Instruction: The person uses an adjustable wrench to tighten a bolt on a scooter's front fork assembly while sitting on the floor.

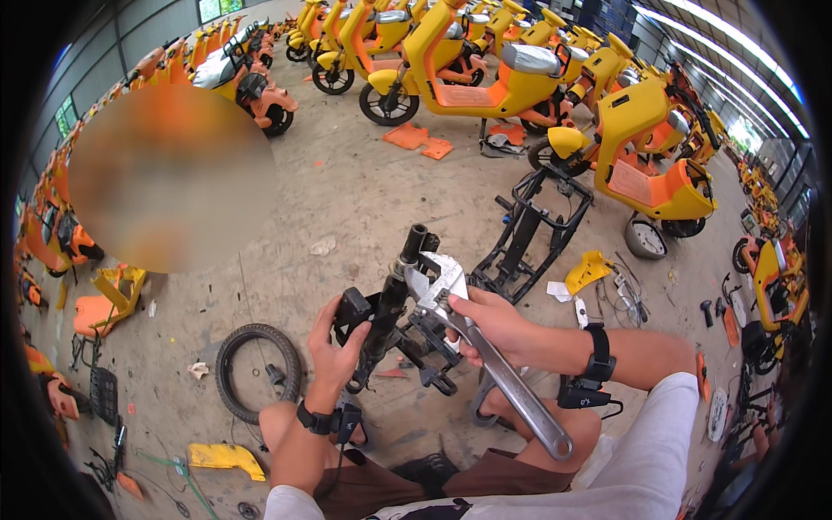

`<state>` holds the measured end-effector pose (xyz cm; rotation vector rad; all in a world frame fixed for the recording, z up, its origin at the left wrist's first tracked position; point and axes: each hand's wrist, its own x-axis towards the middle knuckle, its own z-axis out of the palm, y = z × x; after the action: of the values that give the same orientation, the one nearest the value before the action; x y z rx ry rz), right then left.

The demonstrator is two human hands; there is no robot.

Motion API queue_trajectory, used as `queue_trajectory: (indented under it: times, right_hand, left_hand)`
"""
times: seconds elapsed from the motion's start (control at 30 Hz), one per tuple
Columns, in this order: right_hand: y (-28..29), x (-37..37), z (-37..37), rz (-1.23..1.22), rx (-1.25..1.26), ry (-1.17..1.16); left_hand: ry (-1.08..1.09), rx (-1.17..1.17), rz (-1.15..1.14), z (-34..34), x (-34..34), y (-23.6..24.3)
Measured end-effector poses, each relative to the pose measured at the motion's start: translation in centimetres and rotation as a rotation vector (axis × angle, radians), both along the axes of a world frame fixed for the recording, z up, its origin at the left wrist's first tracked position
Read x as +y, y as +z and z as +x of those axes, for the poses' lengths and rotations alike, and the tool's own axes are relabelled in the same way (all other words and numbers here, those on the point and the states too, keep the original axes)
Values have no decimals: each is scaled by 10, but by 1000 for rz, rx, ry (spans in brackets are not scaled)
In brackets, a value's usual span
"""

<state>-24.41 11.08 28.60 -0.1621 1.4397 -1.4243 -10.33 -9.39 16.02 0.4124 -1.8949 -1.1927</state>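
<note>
My right hand [494,325] grips a large silver adjustable wrench [511,381], its jaws set around the upper end of a black steering column [394,290] of a stripped scooter front assembly. My left hand [334,347] holds that black assembly lower down, by the column and a black bracket. The column stands nearly upright on the concrete floor between my knees. Both wrists wear black straps with small devices.
A loose black tyre [257,371] lies left of my left hand. A black metal frame [533,225] lies behind the column. Yellow and orange scooters [646,147] stand in rows around. Yellow panels [227,459], orange parts and cables litter the floor.
</note>
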Motion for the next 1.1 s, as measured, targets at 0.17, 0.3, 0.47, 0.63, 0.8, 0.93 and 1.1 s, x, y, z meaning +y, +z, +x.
queue_trajectory:
  times: [0.17,0.3,0.47,0.63,0.8,0.93,1.1]
  right_hand:
    - [1,-2,6,69,79,-33]
    - [2,-6,9,94,72,-40]
    - [5,-10,11,129,27,-58]
    - [0,-8,8,118,88,-34]
    - [9,-7,9,70,-8,-33]
    - [6,-6,8,92,27,-20]
    - [0,-5,4,70,35,-9]
  left_hand:
    - [-20,26,33,-1,2,4]
    - [-8,22,31,1,1,6]
    - [-5,15,-13,2,3,13]
    - [-22,46,-22,2,3,15]
    - [-34,43,-1,4,1,14]
    - [-27,40,-44,4,3,17]
    - [-20,44,-29,4,2,12]
